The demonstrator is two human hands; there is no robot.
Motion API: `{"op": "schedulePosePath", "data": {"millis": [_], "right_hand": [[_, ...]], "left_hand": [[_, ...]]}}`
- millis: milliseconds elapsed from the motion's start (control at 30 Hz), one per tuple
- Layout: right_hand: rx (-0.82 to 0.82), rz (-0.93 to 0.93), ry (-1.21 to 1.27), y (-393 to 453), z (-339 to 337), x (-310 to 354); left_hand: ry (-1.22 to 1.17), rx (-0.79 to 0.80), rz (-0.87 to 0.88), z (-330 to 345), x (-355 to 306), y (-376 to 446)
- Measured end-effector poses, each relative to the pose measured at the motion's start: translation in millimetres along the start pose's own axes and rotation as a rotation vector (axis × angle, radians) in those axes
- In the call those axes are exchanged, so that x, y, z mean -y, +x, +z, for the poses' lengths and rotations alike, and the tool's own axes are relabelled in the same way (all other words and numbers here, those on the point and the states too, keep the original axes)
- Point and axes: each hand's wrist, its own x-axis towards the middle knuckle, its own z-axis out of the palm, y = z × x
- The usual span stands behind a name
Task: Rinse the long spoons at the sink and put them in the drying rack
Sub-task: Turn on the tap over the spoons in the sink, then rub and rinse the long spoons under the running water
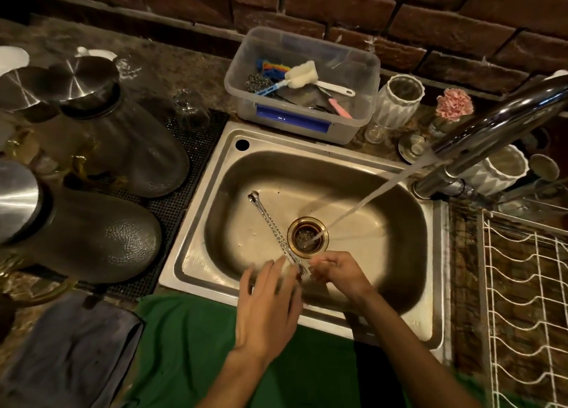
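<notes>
While water runs, right hand (336, 270) grips long spoons (276, 232).

Past my fingers (319, 261) the sink (307, 167) floor is mostly bare, so there is room to move there. The long spoons (275, 230) lie slanting up and left from my fingertips and cross that room. The water (368, 198) pours down just ahead of my fingers into the drain (308, 237). Far to the right of my fingers the white rack (528, 300) has open slots. The tap (498, 124) hangs above, up and right.
</notes>
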Motion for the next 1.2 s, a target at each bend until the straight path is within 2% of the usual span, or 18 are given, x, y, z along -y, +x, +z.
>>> {"op": "schedulePosePath", "data": {"millis": [167,267,433,767,1100,1200], "right_hand": [[0.006,0.016,-0.119,45.5,36.3,3.3],[-0.055,-0.024,-0.262,71.1,54.3,5.7],[-0.124,-0.064,-0.463,100.4,73.1,1.6],[-0.034,-0.051,-0.79,109.5,85.5,3.5],[-0.125,-0.134,-1.017,103.3,99.5,-1.2],[-0.178,-0.142,-0.983,97.1,92.9,-2.0]], "left_hand": [[0.128,0.056,-0.038,-17.1,32.2,25.2],[0.15,0.108,-0.046,-17.0,43.1,26.8],[0.118,0.081,-0.063,-13.5,43.0,27.4],[0.094,0.053,-0.062,-16.4,42.4,28.6],[0.103,-0.009,-0.057,-10.0,43.5,27.4],[0.113,-0.02,-0.056,-7.9,43.7,27.9]]}}
